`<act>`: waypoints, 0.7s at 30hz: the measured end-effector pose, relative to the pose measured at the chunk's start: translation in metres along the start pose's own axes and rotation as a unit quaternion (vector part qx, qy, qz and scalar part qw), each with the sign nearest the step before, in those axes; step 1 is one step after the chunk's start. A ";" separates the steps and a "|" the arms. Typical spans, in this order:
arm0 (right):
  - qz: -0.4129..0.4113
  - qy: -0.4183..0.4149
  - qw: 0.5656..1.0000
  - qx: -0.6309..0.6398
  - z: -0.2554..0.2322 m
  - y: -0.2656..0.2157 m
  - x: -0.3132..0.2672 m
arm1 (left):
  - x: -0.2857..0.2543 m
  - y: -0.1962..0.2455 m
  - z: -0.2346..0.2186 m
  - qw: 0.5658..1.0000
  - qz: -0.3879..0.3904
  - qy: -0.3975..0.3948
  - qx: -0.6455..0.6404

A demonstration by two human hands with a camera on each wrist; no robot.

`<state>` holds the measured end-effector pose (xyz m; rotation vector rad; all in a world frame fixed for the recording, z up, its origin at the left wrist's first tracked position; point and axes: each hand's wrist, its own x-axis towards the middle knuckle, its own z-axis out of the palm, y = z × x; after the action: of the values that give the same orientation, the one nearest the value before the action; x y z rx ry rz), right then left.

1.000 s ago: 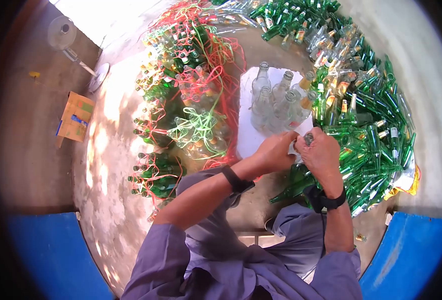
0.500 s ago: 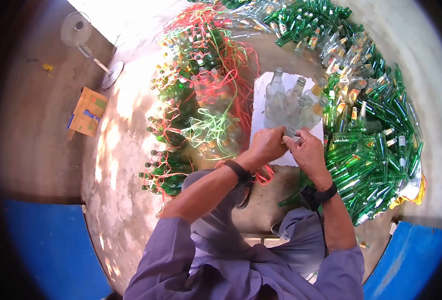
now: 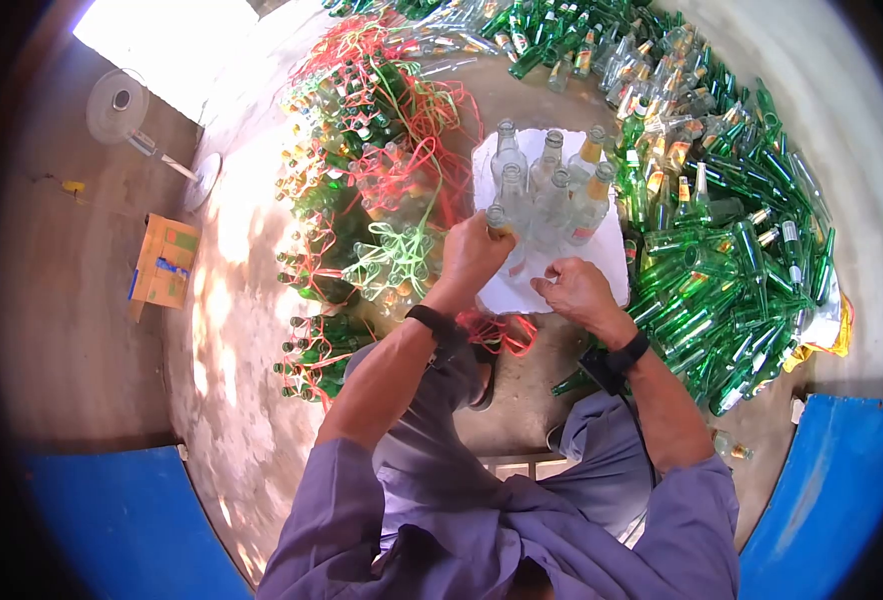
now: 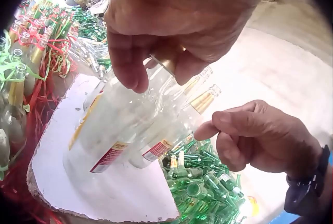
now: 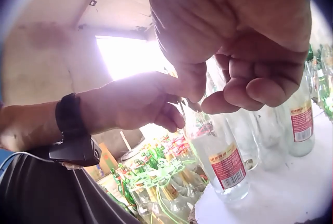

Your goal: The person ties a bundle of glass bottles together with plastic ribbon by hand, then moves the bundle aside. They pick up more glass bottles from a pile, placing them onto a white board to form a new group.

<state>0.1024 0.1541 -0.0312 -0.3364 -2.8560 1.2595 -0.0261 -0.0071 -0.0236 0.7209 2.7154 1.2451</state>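
While the head view is read from its left edge to its right, the scene is set out as follows.

Fan (image 3: 122, 100): seen at ten o'clock, standing on bare concrete.

Cardboard box (image 3: 165, 261): laid flat at nine o'clock, below the fan.

Tied bundles (image 3: 367, 180): green and clear bottles are bound with red and green string, stacked from eleven o'clock down to eight o'clock, just left of the white board.

Left hand (image 3: 474, 252): curled over the neck of a clear bottle (image 4: 112, 130), which is gripped at its gold-foiled top between thumb and fingers in the left wrist view. The bottle is held tilted, with its base at the near left corner of the board.

White board (image 3: 562, 275): placed just above centre, at twelve o'clock from the person's knees; a cluster of clear bottles (image 3: 547, 185) is stood upright on its far half.

Clear bottle, place: at the near left of the cluster, touching its neighbours, with a red label seen low on its side.

Right hand (image 3: 574, 290): held over the near edge of the board, just right of the left hand. Its fingers are loosely curled and the forefinger and thumb are brought close together; nothing is seen grasped in it.

Loose green bottles (image 3: 732, 260): heaped from one o'clock to four o'clock, right of the board.
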 end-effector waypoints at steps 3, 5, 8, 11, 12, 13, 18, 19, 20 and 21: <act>-0.012 -0.011 1.000 -0.005 -0.005 -0.010 -0.003 | 0.002 -0.005 0.008 0.999 -0.002 0.007 0.031; -0.006 -0.031 1.000 -0.002 -0.005 -0.016 -0.004 | -0.002 -0.004 0.013 1.000 0.007 0.013 0.026; -0.018 -0.034 0.999 -0.007 0.000 -0.006 -0.002 | -0.005 0.000 0.018 0.999 0.016 0.019 0.023; 0.014 -0.061 0.997 -0.033 0.011 0.009 0.002 | -0.008 0.008 0.017 0.999 -0.026 -0.007 0.026; 0.024 -0.069 0.996 -0.041 0.011 0.009 0.003 | -0.009 0.012 0.015 0.999 -0.025 -0.003 0.027; 0.034 -0.078 0.995 -0.049 0.011 0.010 0.004 | -0.010 0.016 0.013 0.999 -0.030 -0.013 0.031; 0.045 -0.099 0.993 -0.054 0.014 0.018 0.008 | -0.017 0.003 0.017 1.000 -0.001 -0.016 0.008; 0.051 -0.105 0.991 -0.065 0.015 0.019 0.008 | -0.019 -0.001 0.019 1.000 -0.015 -0.014 -0.018; 0.053 -0.106 0.991 -0.065 0.015 0.019 0.008 | -0.022 -0.006 0.021 0.999 -0.028 -0.013 -0.044; 0.049 -0.099 0.992 -0.055 0.016 0.019 0.009 | -0.025 -0.010 0.024 0.998 -0.029 -0.016 -0.045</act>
<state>0.0960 0.1563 -0.0565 -0.3791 -3.1209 1.2166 -0.0020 -0.0068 -0.0507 0.6416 2.6149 1.3221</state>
